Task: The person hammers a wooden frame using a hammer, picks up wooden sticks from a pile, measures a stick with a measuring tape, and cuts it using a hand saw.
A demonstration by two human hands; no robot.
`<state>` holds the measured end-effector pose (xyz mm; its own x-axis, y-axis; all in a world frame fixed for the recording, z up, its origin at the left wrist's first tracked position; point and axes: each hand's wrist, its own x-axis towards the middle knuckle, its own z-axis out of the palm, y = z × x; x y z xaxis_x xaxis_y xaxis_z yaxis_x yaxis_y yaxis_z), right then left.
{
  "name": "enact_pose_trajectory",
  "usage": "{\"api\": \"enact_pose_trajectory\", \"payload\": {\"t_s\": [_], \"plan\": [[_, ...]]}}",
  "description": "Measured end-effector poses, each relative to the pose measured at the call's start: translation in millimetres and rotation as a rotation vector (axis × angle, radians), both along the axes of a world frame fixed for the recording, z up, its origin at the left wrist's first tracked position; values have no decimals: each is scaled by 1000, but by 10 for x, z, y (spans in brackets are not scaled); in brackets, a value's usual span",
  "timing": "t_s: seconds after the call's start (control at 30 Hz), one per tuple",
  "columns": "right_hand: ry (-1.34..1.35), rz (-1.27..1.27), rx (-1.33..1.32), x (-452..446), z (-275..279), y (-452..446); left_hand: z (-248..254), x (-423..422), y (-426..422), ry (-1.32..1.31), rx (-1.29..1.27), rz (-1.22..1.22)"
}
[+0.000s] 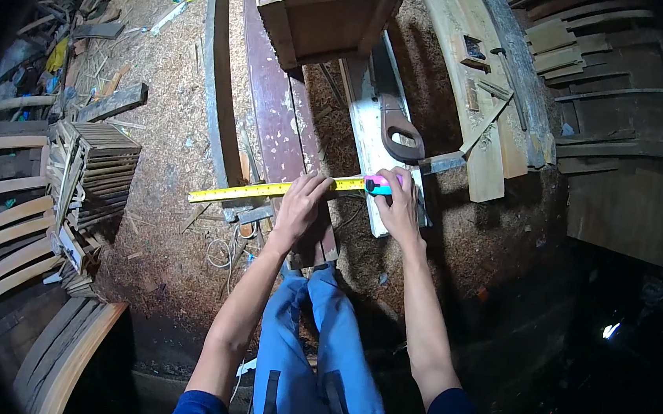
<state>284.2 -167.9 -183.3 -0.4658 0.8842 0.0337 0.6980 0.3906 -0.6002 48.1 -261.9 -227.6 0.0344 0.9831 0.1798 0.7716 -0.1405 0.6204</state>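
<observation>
A tape measure (373,184) with a pink and teal case is in my right hand (402,213), its fingers closed round the case. From the case the yellow blade (242,192) stretches out to the left across the reddish-brown plank (276,115). My left hand (300,208) has its fingers curled over the blade partway along, above the near part of that plank. The blade's free end juts out past my left hand. Just beyond my right hand, a handsaw (401,136) with a brown handle lies on a pale board (368,135).
A wooden box-like piece (328,17) stands on the planks ahead. Pale timber boards (479,102) and a hammer-like tool (513,89) lie to the right. Slatted wooden pieces (98,175) are stacked at left. Wood shavings (171,106) cover the floor, with a thin cable (221,252) near my feet.
</observation>
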Motion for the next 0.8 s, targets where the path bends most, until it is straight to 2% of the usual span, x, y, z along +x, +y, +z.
{"api": "enact_pose_trajectory", "payload": {"t_s": [0.27,0.33,0.6,0.7,0.8], "plan": [[54,-23,-13,-17,-68,-20,25,-62,-185,102,88,73],[144,-94,-45,-9,-114,-22,-16,-108,-222,138,71,54],[173,-67,-34,15,-122,6,-110,-159,-284,192,41,5],[94,-27,-35,32,-72,-14,-101,-166,-322,204,27,0],[102,-42,11,44,-71,-10,-48,-192,-360,232,26,56]]}}
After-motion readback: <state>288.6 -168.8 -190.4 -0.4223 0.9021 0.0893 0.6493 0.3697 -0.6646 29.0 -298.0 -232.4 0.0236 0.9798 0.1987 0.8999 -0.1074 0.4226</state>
